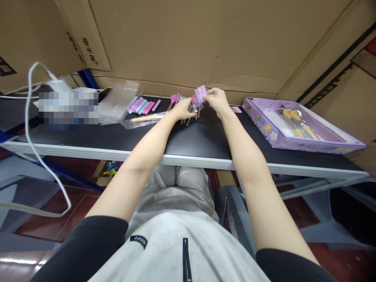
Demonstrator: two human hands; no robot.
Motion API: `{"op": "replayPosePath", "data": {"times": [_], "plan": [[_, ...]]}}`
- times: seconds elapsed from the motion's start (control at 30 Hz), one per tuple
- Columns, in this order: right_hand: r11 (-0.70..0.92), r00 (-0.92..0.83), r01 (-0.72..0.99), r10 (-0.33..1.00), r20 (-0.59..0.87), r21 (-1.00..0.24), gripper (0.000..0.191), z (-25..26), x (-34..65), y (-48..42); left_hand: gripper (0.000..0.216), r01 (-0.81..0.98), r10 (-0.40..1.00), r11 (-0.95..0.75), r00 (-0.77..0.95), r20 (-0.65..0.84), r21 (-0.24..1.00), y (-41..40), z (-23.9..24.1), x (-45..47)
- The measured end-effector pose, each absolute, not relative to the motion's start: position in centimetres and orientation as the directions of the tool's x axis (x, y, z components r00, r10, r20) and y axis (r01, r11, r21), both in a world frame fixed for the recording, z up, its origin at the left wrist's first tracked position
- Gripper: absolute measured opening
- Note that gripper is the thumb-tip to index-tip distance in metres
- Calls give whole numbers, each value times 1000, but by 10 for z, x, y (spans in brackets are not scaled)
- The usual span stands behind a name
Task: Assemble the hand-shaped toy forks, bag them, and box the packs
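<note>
Head cam: right hand [216, 101] pinches a small purple printed card [200, 93]; left hand [183, 110] curls over slim pink-headed claw sticks [174, 98] on the black tabletop [199, 143], can't tell if gripping. Yellow-headed sticks [293, 114] already sit in the open purple cardboard box [273, 137]; the pink ones don't.

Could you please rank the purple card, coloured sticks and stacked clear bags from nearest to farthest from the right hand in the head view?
1. Purple card, held in the right hand.
2. Coloured sticks, left of the left hand.
3. Stacked clear bags, left of the sticks.
</note>
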State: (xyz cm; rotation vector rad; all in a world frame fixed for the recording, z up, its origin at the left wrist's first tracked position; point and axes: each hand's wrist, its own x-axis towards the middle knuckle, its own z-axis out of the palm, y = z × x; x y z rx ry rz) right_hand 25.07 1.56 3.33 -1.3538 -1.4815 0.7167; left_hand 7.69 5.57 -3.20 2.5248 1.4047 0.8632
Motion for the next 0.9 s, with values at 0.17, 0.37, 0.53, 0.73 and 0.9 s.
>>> {"op": "replayPosePath", "data": {"times": [0.17,0.37,0.53,0.73,0.9], "plan": [[117,118,452,975,189,-884,28,31,247,12,48,749,821,-550,403,404,370,52,-29,77],[-19,67,388,998,7,-921,29,29,246,5,47,750,812,-560,413,412,353,54,-30,77],[-62,13,307,998,-61,-950,26,30,248,3,46,746,804,-568,411,430,348,58,-33,77],[-146,-34,194,987,-155,-970,17,32,252,5,50,745,801,-572,416,430,344,59,-34,77],[-161,-41,175,984,-171,-971,18,31,253,5,51,742,803,-573,421,422,349,58,-33,76]]}}
